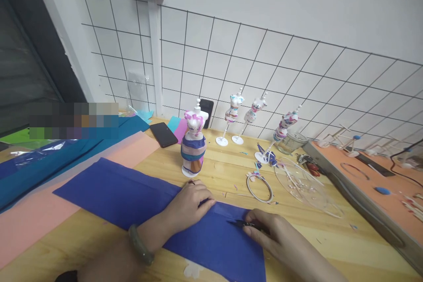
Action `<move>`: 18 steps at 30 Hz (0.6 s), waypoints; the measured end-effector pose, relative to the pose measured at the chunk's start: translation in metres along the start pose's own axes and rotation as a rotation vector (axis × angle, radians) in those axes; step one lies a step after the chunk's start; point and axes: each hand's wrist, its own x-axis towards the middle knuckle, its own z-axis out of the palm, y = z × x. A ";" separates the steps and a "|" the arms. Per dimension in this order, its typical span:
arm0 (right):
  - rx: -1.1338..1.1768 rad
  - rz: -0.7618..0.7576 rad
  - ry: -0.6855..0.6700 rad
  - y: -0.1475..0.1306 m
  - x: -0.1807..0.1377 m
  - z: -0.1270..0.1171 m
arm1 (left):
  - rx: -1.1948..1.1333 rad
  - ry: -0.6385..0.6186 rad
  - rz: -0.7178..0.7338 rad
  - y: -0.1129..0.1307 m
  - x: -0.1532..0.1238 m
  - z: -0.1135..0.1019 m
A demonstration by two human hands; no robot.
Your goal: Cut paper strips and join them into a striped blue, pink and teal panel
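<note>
A dark blue paper sheet (132,194) lies on the wooden table (346,246). My left hand (190,205), with a green bangle on the wrist, rests on the sheet's far edge with its fingers curled, pinching the paper. My right hand (267,231) grips small black scissors (243,224) whose tip touches the sheet close to my left fingers. A small mannequin (194,141) dressed in paper strips stands just beyond my left hand.
Pink (39,216) and teal (49,158) sheets lie at the left. A black phone (163,134), three more small mannequins (253,112), a tape ring (259,187), a clear plastic lid (306,185) and a glass jar (292,141) stand behind. An orange board (370,176) sits right.
</note>
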 end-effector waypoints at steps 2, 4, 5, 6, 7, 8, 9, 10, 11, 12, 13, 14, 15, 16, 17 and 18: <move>0.013 -0.023 0.004 0.000 0.001 0.001 | -0.002 0.002 0.000 0.001 0.000 0.000; 0.023 -0.038 0.011 0.000 0.001 0.001 | -0.004 0.006 0.002 0.001 -0.001 0.000; 0.028 -0.044 0.014 0.000 0.002 0.001 | -0.005 0.008 0.003 0.001 -0.001 0.000; 0.034 -0.048 0.018 -0.001 0.002 0.002 | -0.006 0.010 0.005 0.001 -0.001 0.000; 0.040 -0.052 0.023 -0.001 0.002 0.002 | -0.007 0.012 0.010 0.001 -0.001 0.000; 0.048 -0.053 0.027 -0.001 0.002 0.002 | -0.007 0.016 0.014 0.001 -0.001 0.000; 0.053 -0.054 0.029 -0.001 0.002 0.002 | -0.007 0.021 0.018 0.000 -0.001 0.001; 0.057 -0.054 0.028 -0.001 0.003 0.002 | -0.008 0.026 0.021 0.000 -0.001 0.001; 0.061 -0.054 0.025 -0.001 0.003 0.002 | -0.009 0.031 0.025 0.000 -0.001 0.001; 0.066 -0.053 0.023 -0.001 0.003 0.001 | -0.011 0.036 0.027 -0.001 -0.002 0.001; 0.070 -0.052 0.021 -0.001 0.003 0.002 | -0.013 0.041 0.028 -0.001 -0.002 0.002; 0.072 -0.050 0.019 -0.001 0.003 0.002 | -0.016 0.047 0.030 -0.001 -0.002 0.002; 0.075 -0.050 0.020 -0.001 0.004 0.002 | -0.019 0.051 0.032 -0.001 -0.002 0.002; 0.079 -0.049 0.020 -0.001 0.004 0.002 | -0.021 0.057 0.033 -0.002 -0.001 0.002; 0.082 -0.050 0.020 -0.001 0.004 0.003 | -0.024 0.063 0.034 -0.002 -0.001 0.002; 0.084 -0.053 0.021 -0.001 0.003 0.003 | -0.026 0.069 0.035 -0.002 -0.001 0.002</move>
